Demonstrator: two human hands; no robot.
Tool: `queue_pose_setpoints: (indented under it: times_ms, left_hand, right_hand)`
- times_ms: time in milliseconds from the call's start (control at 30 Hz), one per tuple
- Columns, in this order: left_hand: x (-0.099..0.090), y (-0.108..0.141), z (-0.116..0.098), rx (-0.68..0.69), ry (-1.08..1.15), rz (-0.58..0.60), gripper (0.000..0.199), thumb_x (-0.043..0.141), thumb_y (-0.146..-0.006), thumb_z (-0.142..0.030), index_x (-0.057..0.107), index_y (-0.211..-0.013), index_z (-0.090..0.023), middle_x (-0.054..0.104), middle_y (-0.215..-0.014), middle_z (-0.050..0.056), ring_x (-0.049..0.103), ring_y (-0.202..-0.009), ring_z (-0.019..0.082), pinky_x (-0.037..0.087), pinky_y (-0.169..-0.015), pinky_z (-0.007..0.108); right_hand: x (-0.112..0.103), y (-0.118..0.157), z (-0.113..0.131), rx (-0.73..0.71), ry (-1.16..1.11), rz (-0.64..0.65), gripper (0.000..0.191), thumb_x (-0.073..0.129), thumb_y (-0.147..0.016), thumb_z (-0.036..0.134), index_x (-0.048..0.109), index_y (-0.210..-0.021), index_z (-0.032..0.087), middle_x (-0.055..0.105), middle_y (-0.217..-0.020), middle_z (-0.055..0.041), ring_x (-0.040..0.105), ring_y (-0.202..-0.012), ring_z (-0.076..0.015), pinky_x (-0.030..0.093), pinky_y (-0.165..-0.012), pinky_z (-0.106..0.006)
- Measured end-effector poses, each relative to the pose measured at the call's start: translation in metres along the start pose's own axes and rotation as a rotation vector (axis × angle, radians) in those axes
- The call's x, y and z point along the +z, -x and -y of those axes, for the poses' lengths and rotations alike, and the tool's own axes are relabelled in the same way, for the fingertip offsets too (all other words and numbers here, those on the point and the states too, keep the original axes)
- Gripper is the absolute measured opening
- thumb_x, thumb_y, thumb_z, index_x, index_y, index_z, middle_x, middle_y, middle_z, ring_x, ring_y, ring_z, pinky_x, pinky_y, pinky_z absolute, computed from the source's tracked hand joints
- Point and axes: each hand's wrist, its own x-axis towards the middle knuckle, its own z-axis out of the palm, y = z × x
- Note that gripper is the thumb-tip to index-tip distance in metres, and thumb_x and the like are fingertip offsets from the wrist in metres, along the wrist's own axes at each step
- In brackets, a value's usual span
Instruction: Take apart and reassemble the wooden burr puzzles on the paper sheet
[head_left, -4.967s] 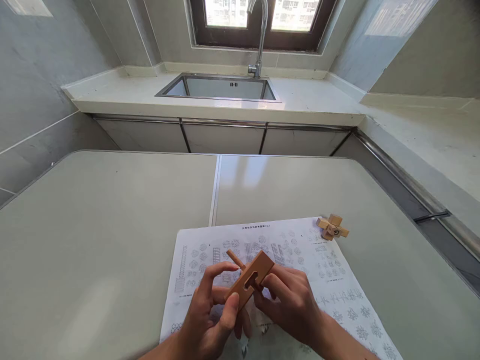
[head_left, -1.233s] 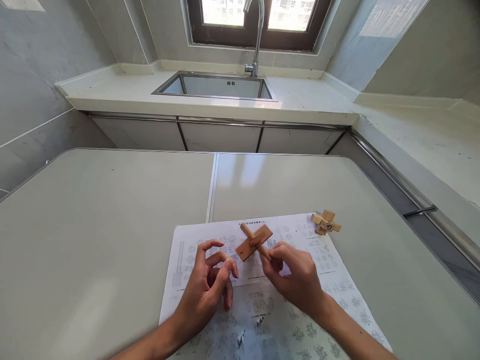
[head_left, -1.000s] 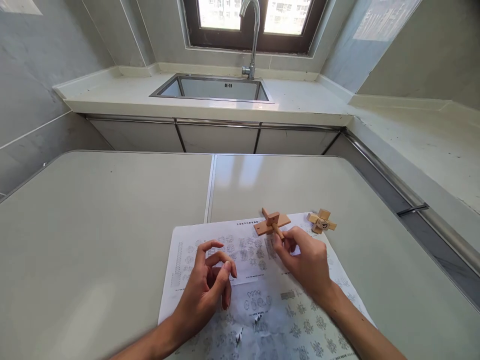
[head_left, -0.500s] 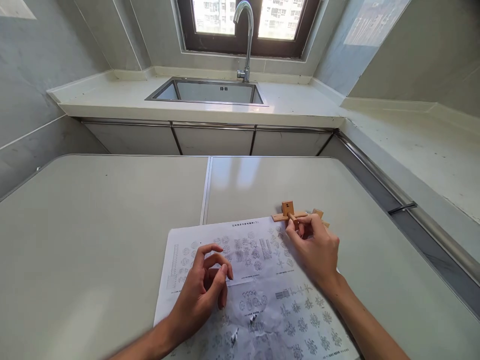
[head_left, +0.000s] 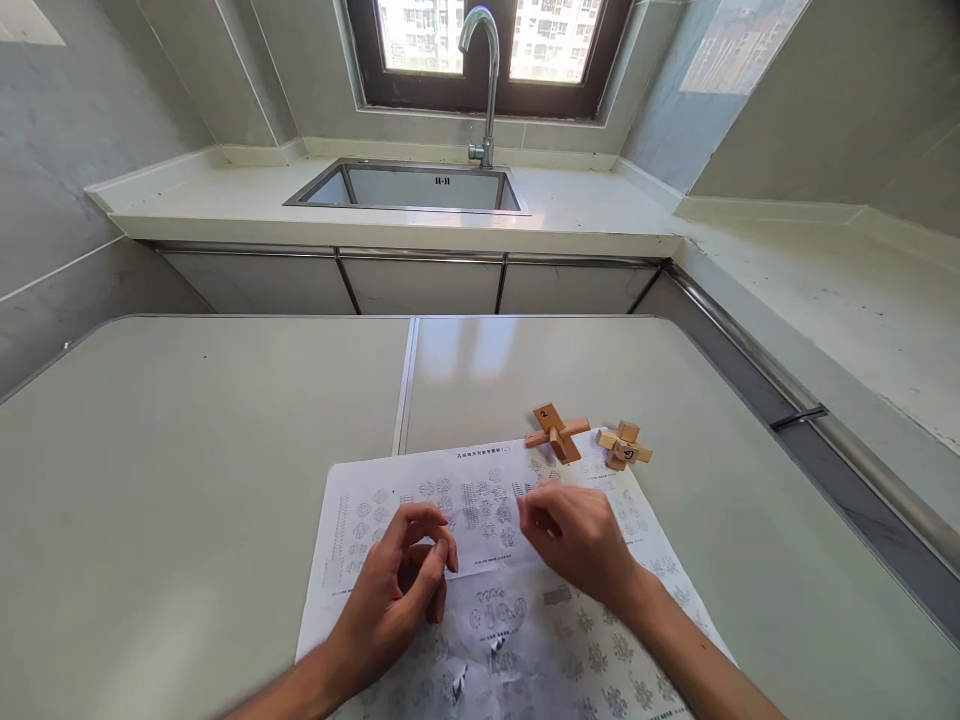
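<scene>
My left hand [head_left: 401, 585] rests above the left half of a printed paper sheet [head_left: 405, 480], loosely curled with gaps between its fingers and nothing in them. Over the sheet's upper right, my right hand [head_left: 574, 535] has its fingers folded in, and no object shows in it. Just beyond it lies a brown wooden burr puzzle [head_left: 555, 433] of crossed pieces, marked 2, at the paper's top edge. To its right sits a paler wooden burr puzzle [head_left: 624, 446] with a round mark, on the sheet's top right corner. Neither hand touches the puzzles.
The paper lies on a pale table [head_left: 187, 480] with a seam [head_left: 406, 390] down its middle. Past the table's far edge are a counter [head_left: 585, 200] with a sink [head_left: 420, 185], a tap [head_left: 491, 90] and a window. Another counter runs along the right.
My right hand has let go of the brown wooden puzzle and drawn back left and toward me. That puzzle now lies turned at the paper's edge. My left hand has hardly moved.
</scene>
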Motion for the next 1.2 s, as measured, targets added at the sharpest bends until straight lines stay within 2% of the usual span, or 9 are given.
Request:
queue_pose_setpoints:
  times_ms: [167,267,367,467,633,733,900,1033,1200]
  left_hand:
    - [-0.003,-0.001,-0.003,-0.032,-0.048,0.038,0.024,0.046,-0.108,-0.048,0.048,-0.107,-0.024,0.057,-0.08,-0.004,0.05,-0.055,0.009,0.042,-0.054,0.022]
    - [-0.004,0.0,-0.003,-0.036,-0.077,0.07,0.029,0.046,-0.108,-0.05,0.05,-0.102,-0.022,0.054,-0.075,-0.004,0.044,-0.055,0.009,0.038,-0.051,0.021]
    - [-0.003,0.001,-0.001,-0.011,-0.126,0.074,0.028,0.046,-0.108,-0.049,0.052,-0.101,-0.022,0.053,-0.072,-0.004,0.042,-0.055,0.009,0.036,-0.05,0.02]
    - [-0.004,-0.001,0.002,-0.005,-0.154,0.08,0.028,0.045,-0.108,-0.048,0.053,-0.101,-0.022,0.052,-0.072,-0.004,0.042,-0.055,0.009,0.036,-0.05,0.02]
    - [-0.007,-0.002,0.003,-0.022,-0.151,0.094,0.029,0.044,-0.108,-0.049,0.054,-0.101,-0.022,0.052,-0.071,-0.004,0.042,-0.054,0.01,0.037,-0.05,0.021]
    - [-0.005,-0.001,-0.002,-0.024,-0.145,0.087,0.028,0.046,-0.107,-0.048,0.055,-0.1,-0.022,0.053,-0.071,-0.003,0.041,-0.055,0.01,0.037,-0.05,0.021]
    - [-0.005,-0.002,-0.004,-0.011,-0.148,0.083,0.025,0.047,-0.106,-0.043,0.056,-0.099,-0.022,0.053,-0.07,-0.003,0.042,-0.054,0.01,0.036,-0.05,0.022]
    - [-0.018,-0.009,-0.003,0.052,-0.278,0.068,0.022,0.047,-0.105,-0.039,0.06,-0.101,-0.021,0.054,-0.068,-0.003,0.042,-0.055,0.011,0.034,-0.051,0.022]
    - [-0.045,-0.025,-0.007,0.091,-0.447,-0.078,0.023,0.049,-0.102,-0.039,0.064,-0.103,-0.021,0.057,-0.066,-0.004,0.044,-0.057,0.012,0.037,-0.055,0.023]
  right_hand:
    - [0.01,0.002,0.006,-0.026,0.002,0.14,0.023,0.053,-0.098,0.005,0.049,-0.085,0.024,0.056,-0.068,0.0059,0.04,-0.049,-0.0093,0.033,-0.048,-0.024]
    - [0.01,0.002,0.003,0.111,-0.046,0.177,0.014,0.053,-0.102,0.013,0.052,-0.093,0.023,0.068,-0.092,-0.0011,0.048,-0.052,-0.0083,0.04,-0.05,-0.024]
    - [0.009,0.0,0.0,0.297,-0.086,0.164,0.006,0.053,-0.104,0.019,0.055,-0.102,0.024,0.069,-0.119,-0.0082,0.052,-0.052,-0.0083,0.048,-0.054,-0.027]
    - [0.008,-0.001,-0.003,0.427,-0.063,0.119,0.005,0.054,-0.102,0.022,0.058,-0.104,0.024,0.067,-0.128,-0.011,0.053,-0.052,-0.0101,0.052,-0.059,-0.03]
    - [0.006,-0.002,-0.005,0.573,-0.007,0.037,0.007,0.055,-0.097,0.021,0.061,-0.1,0.023,0.067,-0.129,-0.0116,0.057,-0.053,-0.0115,0.053,-0.06,-0.033]
    - [0.005,-0.003,-0.005,0.604,0.006,0.035,0.006,0.055,-0.096,0.022,0.061,-0.097,0.023,0.069,-0.126,-0.0102,0.058,-0.054,-0.0122,0.052,-0.059,-0.032]
    - [0.004,-0.003,-0.002,0.541,0.011,0.085,0.009,0.053,-0.095,0.019,0.061,-0.093,0.024,0.071,-0.089,-0.0016,0.059,-0.057,-0.0153,0.047,-0.058,-0.029]
    - [0.004,-0.003,-0.002,0.541,-0.032,0.129,0.01,0.053,-0.097,0.022,0.062,-0.092,0.024,0.071,-0.078,0.0011,0.059,-0.056,-0.0149,0.045,-0.058,-0.028]
    - [0.005,-0.003,-0.003,0.578,-0.034,0.152,0.01,0.053,-0.097,0.024,0.063,-0.094,0.024,0.069,-0.072,0.0033,0.06,-0.057,-0.0147,0.044,-0.057,-0.027]
